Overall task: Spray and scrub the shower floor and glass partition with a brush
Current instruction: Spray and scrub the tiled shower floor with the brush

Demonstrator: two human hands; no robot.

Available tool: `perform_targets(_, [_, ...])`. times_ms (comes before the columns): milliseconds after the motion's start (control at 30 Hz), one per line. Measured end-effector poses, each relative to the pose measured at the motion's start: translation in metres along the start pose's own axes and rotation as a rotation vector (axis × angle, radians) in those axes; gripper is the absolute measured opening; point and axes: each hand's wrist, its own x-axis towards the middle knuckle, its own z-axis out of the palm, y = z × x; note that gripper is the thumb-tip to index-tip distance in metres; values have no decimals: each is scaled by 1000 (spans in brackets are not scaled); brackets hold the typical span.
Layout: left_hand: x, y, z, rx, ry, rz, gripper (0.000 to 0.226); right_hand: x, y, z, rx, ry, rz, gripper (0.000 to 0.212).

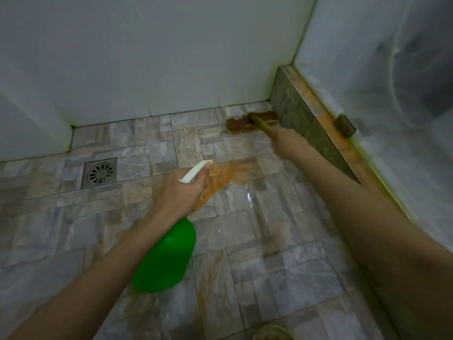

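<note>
My left hand grips the neck of a green spray bottle with a white trigger head, held over the middle of the stone-patterned shower floor. My right hand grips the wooden handle of a brown scrub brush. The brush's bristles press on the floor in the far right corner, beside a low tiled curb. Above the curb stands the glass partition. An orange stain and a wet sheen cover the tiles near the bottle's nozzle.
A square metal floor drain lies at the left. White walls close the back and left. A rusty hinge bracket sits at the foot of the glass. A roundish object shows at the bottom edge.
</note>
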Motion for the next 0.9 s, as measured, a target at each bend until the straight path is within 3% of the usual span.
perform_targets(33, [3,-1,1,-7,29,-3,64,4,1,-12,-11,-8,-1,69])
perform_targets(133, [11,-2,-4,-50,96,-61,67,-1,-11,-43,-28,-87,99,15])
perform_targets(233, [21,-6,-12,-95,110,-105,57,1,-21,-33,-7,-83,102,14])
perform_targets(300, [24,-8,-15,-90,117,-82,52,23,-12,-14,74,20,88,45])
perform_targets(333, [24,-8,-15,-102,124,-80,52,30,-8,-12,98,59,88,50])
perform_targets(400, [27,-10,-18,-124,156,-84,54,43,-7,-18,112,76,87,36])
perform_targets(467, [30,-14,-23,-131,186,-95,55,43,-13,-33,69,-1,103,10])
perform_targets(500, [34,-18,-27,-135,195,-103,58,40,-19,-38,15,-35,97,8])
perform_targets(600, [42,-26,-36,-114,212,-144,68,45,-29,-28,-35,-33,27,30])
perform_targets(700, [44,-32,-42,-128,227,-162,65,60,-30,-19,112,61,-23,48])
perform_targets(833, [41,-36,-44,-113,222,-123,62,52,-47,-39,29,-38,10,12])
perform_targets(900, [40,-40,-46,-118,238,-142,66,37,-67,-34,-52,-32,-4,9])
